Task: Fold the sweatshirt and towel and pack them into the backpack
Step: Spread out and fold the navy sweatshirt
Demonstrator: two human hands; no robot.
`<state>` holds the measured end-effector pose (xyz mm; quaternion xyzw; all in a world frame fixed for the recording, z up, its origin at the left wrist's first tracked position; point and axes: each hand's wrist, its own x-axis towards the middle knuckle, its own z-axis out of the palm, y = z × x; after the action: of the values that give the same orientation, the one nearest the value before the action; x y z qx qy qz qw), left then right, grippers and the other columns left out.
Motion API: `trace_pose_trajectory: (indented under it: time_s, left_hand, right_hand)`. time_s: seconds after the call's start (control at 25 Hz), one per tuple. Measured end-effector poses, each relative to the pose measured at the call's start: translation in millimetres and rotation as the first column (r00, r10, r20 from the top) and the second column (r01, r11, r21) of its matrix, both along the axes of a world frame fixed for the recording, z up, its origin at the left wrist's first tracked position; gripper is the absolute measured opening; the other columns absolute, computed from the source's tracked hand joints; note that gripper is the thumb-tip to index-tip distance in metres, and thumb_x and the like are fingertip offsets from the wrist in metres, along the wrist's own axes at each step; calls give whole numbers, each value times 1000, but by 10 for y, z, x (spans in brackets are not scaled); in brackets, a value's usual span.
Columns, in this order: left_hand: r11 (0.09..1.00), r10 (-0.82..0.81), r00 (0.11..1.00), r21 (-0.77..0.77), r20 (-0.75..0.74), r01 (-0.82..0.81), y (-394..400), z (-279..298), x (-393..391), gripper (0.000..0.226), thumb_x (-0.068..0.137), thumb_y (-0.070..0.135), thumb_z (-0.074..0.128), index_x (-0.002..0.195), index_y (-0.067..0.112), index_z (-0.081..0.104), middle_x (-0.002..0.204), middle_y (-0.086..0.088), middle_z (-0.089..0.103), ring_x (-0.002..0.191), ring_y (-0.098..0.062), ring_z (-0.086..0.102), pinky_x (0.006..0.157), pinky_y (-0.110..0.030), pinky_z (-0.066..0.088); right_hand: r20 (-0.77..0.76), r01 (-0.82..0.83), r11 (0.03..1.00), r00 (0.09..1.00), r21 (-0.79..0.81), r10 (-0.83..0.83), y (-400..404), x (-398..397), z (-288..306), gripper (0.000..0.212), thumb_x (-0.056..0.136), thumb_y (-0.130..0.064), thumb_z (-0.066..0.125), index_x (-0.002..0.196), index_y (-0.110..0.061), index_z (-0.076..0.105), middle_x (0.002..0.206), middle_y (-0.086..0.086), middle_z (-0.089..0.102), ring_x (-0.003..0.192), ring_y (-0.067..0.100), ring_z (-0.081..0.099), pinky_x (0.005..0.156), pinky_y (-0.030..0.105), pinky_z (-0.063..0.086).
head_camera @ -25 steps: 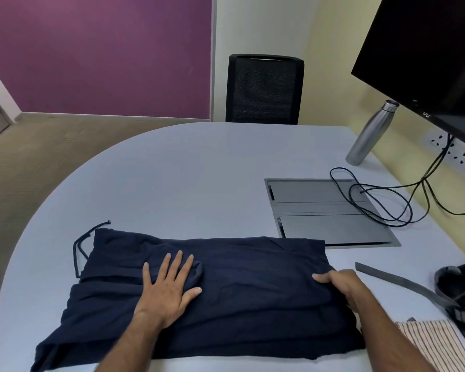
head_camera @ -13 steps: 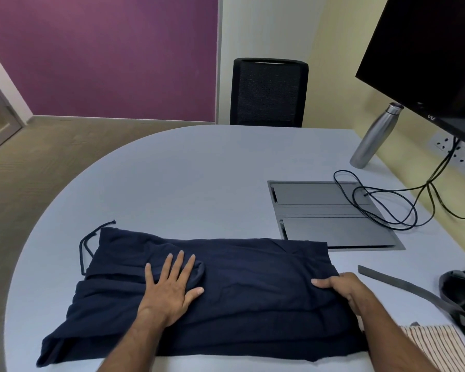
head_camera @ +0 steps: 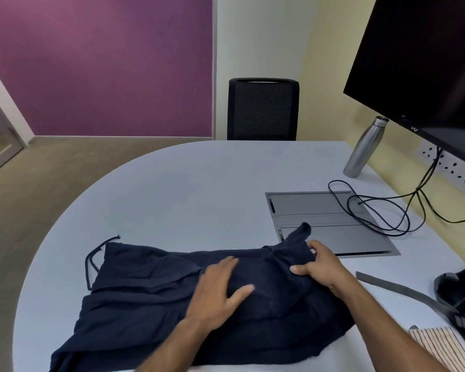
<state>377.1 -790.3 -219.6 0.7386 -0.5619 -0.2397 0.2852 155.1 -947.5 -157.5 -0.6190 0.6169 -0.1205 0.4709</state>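
A dark navy sweatshirt (head_camera: 145, 299) lies partly folded on the pale table (head_camera: 193, 194), its drawstring trailing off the left end. My left hand (head_camera: 218, 294) presses flat on the middle of the cloth, fingers spread. My right hand (head_camera: 320, 269) grips the sweatshirt's right end, which is lifted and bunched toward the middle. A striped towel (head_camera: 438, 347) lies at the bottom right corner. The black backpack (head_camera: 462, 294) shows only partly at the right edge, with a grey strap (head_camera: 397, 288) stretched across the table.
A grey flip-up cable box (head_camera: 320, 210) is set into the table behind the sweatshirt, with black cables (head_camera: 381, 210) looped over it. A steel bottle (head_camera: 363, 149) stands at the far right under a large dark screen (head_camera: 424, 63). A black chair (head_camera: 262, 108) stands at the far side.
My right hand has pulled the sweatshirt's right end up and leftward, bunching it. My left hand has slid right along the cloth toward the middle.
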Motion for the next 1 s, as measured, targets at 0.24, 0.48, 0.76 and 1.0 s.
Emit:
trace_pose_trajectory:
  time_s: [0.24, 0.48, 0.76, 1.0]
  left_hand:
    - [940, 340, 244, 330, -908, -84, -300, 707, -512, 59, 88, 70, 55, 119, 23, 71, 109, -7, 76, 95, -28, 74, 82, -43, 61]
    - [927, 370, 185, 350, -910, -132, -94, 530, 3, 34, 87, 17, 76, 116, 2, 69, 106, -24, 73, 101, -42, 70, 85, -53, 59]
    - [926, 364, 685, 324, -631, -193, -76, 873, 497, 27, 91, 11, 56, 109, 31, 58, 109, 3, 69, 98, -17, 67, 86, -36, 58]
    - [905, 422, 612, 348, -669, -244, 106, 1000, 1441, 39, 89, 3, 56, 124, 20, 55, 117, -7, 69, 104, -27, 69, 86, -44, 59]
  right_hand:
    - [-215, -332, 933, 930, -141, 299, 509, 708, 416, 61, 63, -24, 76, 119, -32, 54, 97, -4, 67, 84, 16, 65, 71, 31, 55]
    - [370, -371, 845, 901, 384, 227, 676, 855, 479, 51, 77, 6, 56, 124, -16, 58, 118, 17, 67, 101, 31, 71, 83, 44, 60]
    - [359, 125, 991, 928, -46, -100, 596, 1025, -54, 18, 90, -16, 67, 107, -21, 66, 109, 8, 69, 92, 15, 67, 77, 33, 58]
    - [308, -195, 948, 913, -252, 269, 806, 1376, -262, 50, 95, -49, 56, 142, -37, 39, 133, -31, 42, 119, -15, 40, 95, 5, 30]
